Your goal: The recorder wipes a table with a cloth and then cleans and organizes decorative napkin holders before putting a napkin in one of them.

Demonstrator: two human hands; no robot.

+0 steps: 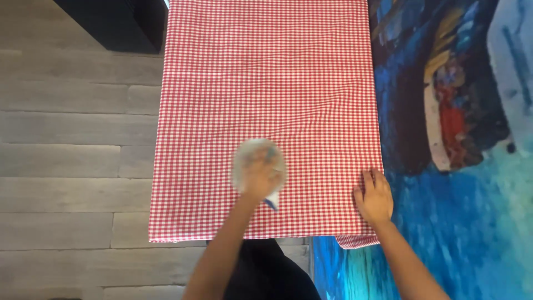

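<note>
The left hand (261, 176) grips a blurred, pale round cloth or pad (256, 162) against the red-and-white checked tablecloth (266, 72). The right hand (375, 197) lies flat, fingers spread, pinning the tablecloth's near corner. Beyond the left hand, most of the tablecloth looks smooth, faint creases remaining.

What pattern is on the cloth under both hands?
Red-and-white gingham check on the tablecloth, clearest in the head view.

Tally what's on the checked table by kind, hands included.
Red-and-white checked tablecloth: 1
Blurred clear plastic item with a blue part, gripped in the left hand: 1
Hands: 2, counting the right hand flat at the cloth's edge
Total: 4
</note>
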